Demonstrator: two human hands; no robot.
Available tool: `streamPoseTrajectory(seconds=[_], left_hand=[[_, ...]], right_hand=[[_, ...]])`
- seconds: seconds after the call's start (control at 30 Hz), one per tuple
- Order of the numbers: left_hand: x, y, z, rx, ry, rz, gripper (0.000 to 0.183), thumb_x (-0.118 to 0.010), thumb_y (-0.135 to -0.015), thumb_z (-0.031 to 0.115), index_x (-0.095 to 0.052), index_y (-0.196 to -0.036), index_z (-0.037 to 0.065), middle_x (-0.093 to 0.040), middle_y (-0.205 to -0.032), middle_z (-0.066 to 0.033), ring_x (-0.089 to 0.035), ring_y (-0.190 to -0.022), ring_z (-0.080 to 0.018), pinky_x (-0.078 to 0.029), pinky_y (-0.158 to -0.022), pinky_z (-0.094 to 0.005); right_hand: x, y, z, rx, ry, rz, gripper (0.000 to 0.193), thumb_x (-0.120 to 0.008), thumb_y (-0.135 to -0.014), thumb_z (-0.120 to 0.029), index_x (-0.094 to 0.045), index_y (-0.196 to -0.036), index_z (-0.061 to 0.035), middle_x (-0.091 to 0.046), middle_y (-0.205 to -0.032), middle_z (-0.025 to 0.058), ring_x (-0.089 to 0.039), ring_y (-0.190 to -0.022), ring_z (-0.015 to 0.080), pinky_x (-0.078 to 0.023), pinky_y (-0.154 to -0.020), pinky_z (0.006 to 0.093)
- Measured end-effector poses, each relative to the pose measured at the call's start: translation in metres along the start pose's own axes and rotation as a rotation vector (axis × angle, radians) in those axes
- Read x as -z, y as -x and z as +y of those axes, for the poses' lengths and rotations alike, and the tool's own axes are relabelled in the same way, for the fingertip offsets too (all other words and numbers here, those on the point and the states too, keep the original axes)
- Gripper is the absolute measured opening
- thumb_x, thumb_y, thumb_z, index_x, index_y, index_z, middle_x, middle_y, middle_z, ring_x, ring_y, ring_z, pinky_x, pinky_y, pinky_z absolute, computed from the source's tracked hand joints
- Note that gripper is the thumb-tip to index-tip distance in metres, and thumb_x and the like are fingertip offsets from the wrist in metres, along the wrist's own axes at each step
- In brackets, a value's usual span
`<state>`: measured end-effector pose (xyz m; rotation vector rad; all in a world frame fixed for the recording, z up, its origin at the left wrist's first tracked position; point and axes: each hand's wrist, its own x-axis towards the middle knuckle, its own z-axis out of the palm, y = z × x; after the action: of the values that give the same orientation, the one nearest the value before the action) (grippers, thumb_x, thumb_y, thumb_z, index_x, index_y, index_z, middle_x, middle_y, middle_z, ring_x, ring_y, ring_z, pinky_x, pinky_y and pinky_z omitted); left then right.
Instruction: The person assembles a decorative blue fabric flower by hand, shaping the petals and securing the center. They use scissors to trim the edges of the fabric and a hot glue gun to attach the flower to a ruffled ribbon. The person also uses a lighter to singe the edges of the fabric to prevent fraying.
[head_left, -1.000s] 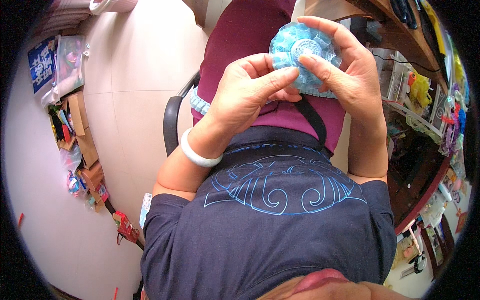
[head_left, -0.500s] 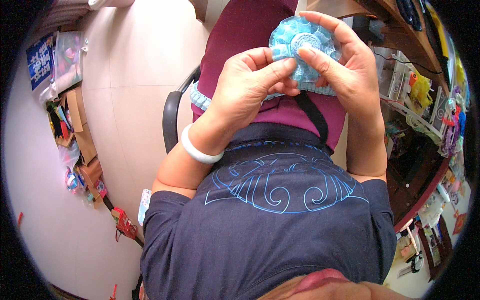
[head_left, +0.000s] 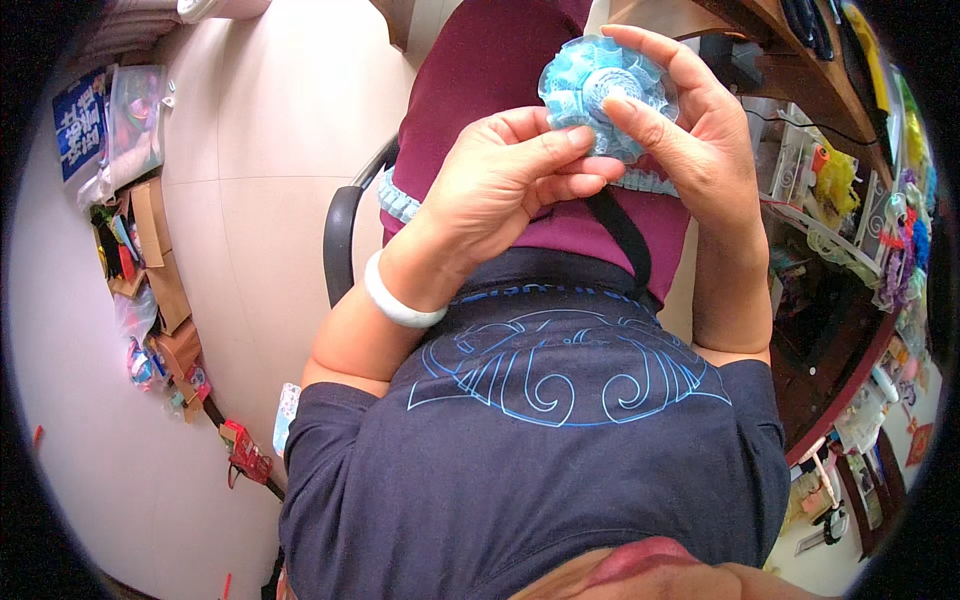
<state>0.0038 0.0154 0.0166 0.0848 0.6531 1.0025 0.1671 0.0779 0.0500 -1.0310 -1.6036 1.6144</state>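
A round light-blue ruffled fabric rosette (head_left: 583,75), with a paler coiled centre, is held up above my lap. My right hand (head_left: 690,130) grips it from the right, its thumb pressed on the centre and its fingers curled round the far rim and back. My left hand (head_left: 515,160) pinches the rosette's near-left edge between thumb and fingers; a white bangle circles that wrist. Beneath the hands a pale blue pleated ribbon trim (head_left: 645,181) lies across the maroon cloth (head_left: 480,80) over my lap. The back of the rosette is hidden.
A black chair armrest (head_left: 342,245) stands at my left. On the right is a dark wooden table (head_left: 830,370), with white racks holding colourful trims (head_left: 840,190) beyond. Cardboard boxes (head_left: 160,240) and plastic bags (head_left: 137,120) line the far left.
My left hand's lower fingers have extended slightly to the right under the rosette, and its thumb has shifted a little downward. The rosette has turned slightly; my right hand keeps its grip.
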Motion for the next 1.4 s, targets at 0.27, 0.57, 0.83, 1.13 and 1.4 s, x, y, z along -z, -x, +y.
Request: streamPoseTrajectory(seconds=[0.27,0.57,0.83,1.13,1.4], left_hand=[[-0.012,0.002,0.002,-0.061,0.000,0.043,0.019,-0.060,-0.086,0.007,-0.057,-0.102,-0.004,-0.064,-0.090,-0.0113,-0.066,-0.080,-0.0192,-0.057,-0.067,-0.0246],[-0.002,-0.004,-0.012,-0.242,-0.155,0.061,0.022,-0.059,-0.089,0.016,-0.057,-0.100,-0.003,-0.063,-0.087,-0.0091,-0.064,-0.072,-0.0148,-0.054,-0.060,-0.0222],[0.005,0.000,-0.006,-0.148,0.036,-0.045,0.029,-0.057,-0.090,0.026,-0.057,-0.102,-0.001,-0.062,-0.090,-0.0078,-0.063,-0.076,-0.0141,-0.054,-0.064,-0.0247],[-0.002,-0.002,-0.015,-0.297,-0.124,0.086,0.015,-0.062,-0.085,0.008,-0.059,-0.096,-0.002,-0.063,-0.082,-0.0063,-0.062,-0.070,-0.0119,-0.054,-0.062,-0.0239],[0.002,0.000,-0.006,-0.249,-0.060,-0.049,0.028,-0.055,-0.089,0.021,-0.054,-0.104,-0.002,-0.062,-0.093,-0.0104,-0.061,-0.083,-0.0148,-0.053,-0.071,-0.0294]], right_hand=[[-0.003,0.002,0.001,0.031,0.016,0.011,0.047,-0.064,-0.083,-0.004,-0.046,-0.126,0.0023,-0.055,-0.112,0.0077,-0.054,-0.100,0.0116,-0.043,-0.087,0.0233],[-0.014,0.003,0.002,0.022,-0.020,0.116,0.045,-0.063,-0.084,-0.006,-0.046,-0.124,0.0022,-0.058,-0.107,0.0092,-0.058,-0.091,0.0117,-0.048,-0.080,0.0233],[-0.016,0.001,0.005,-0.045,-0.269,0.210,0.044,-0.062,-0.082,0.000,-0.044,-0.122,0.0039,-0.059,-0.105,0.0106,-0.058,-0.094,0.0150,-0.047,-0.081,0.0256],[-0.025,0.004,0.002,-0.070,-0.281,0.233,0.043,-0.062,-0.082,0.000,-0.044,-0.122,0.0035,-0.058,-0.106,0.0106,-0.057,-0.093,0.0146,-0.047,-0.081,0.0253],[-0.028,0.004,-0.001,-0.076,-0.330,0.246,0.044,-0.061,-0.083,0.001,-0.043,-0.122,0.0036,-0.058,-0.108,0.0111,-0.057,-0.096,0.0151,-0.046,-0.085,0.0263]])
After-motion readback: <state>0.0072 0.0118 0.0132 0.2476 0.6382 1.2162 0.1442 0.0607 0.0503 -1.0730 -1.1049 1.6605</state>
